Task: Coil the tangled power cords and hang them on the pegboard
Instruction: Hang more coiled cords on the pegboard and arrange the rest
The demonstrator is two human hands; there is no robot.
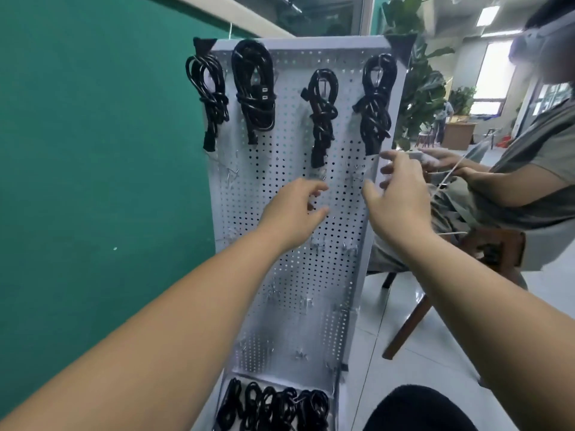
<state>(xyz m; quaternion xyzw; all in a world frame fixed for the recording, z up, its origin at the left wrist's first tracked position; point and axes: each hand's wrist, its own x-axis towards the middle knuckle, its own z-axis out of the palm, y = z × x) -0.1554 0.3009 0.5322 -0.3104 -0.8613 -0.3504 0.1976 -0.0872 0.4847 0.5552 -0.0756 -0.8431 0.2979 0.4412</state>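
I am watching my left hand point(292, 213) hovering in front of the middle of the pegboard point(317, 290), its fingers loosely curled and gripping nothing. My right hand point(401, 197) is reaching beside it toward the board's right edge, fingers spread wide and likewise carrying nothing. I cannot tell whether either hand is touching the board. Both bare forearms are stretching up from the bottom of the view. Above the hands, four coiled black power cords are hanging along the top of the white perforated board: the leftmost cord point(208, 91), the second cord point(253, 88), the third cord point(322, 110) just above my left hand, and the fourth cord point(376, 101) just above my right hand. Small metal hooks point(231, 175) are sticking out of the bare holes lower down. At the foot of the board, more black cords point(273, 405) are lying side by side in a white tray point(222, 387). A green wall point(93, 150) is running along the left. To the right, a second person point(529, 181) is sitting on a wooden chair point(413, 312), with leafy plants point(417, 82) behind the board.
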